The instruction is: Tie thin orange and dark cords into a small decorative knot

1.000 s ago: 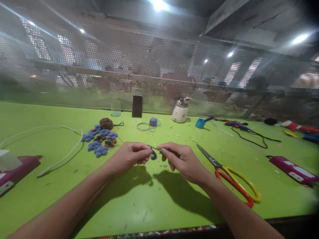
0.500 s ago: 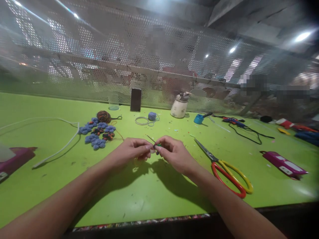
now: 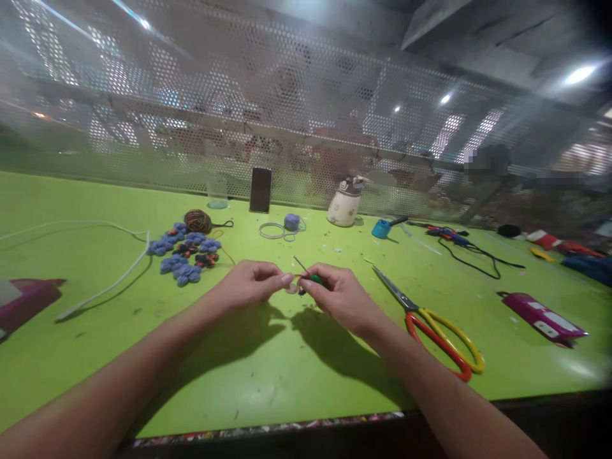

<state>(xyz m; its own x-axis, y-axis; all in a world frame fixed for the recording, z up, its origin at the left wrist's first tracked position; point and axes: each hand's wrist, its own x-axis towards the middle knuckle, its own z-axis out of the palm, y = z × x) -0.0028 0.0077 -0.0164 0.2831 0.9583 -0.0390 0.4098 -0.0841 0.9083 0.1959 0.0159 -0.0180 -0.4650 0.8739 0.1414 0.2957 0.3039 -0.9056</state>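
Above the middle of the green table, my right hand [image 3: 342, 296] is closed round a crochet hook [image 3: 301, 264] with a green handle, its thin metal shaft pointing up and left. A small dark piece of crochet [image 3: 301, 291] sits at its fingertips. Close by on the left, my left hand [image 3: 253, 282] pinches a strand of yarn that stretches to the hook. An orange-brown yarn strand [image 3: 228, 252] runs from that hand toward a multicoloured yarn ball [image 3: 197, 221]. Several blue and dark-orange crocheted flowers [image 3: 186, 273] lie beside the ball.
Scissors [image 3: 410, 306] with red and yellow handles lie right of my hands. Behind stand a phone [image 3: 261, 190], a small blue yarn ball [image 3: 291, 222] and a white bottle [image 3: 344, 204]. A purple box [image 3: 540, 317] lies far right, a white cable [image 3: 109, 284] at left.
My hands have drawn slightly apart, and a short stretch of yarn now shows between them. The hook has shifted a little right, with more of its green handle visible.
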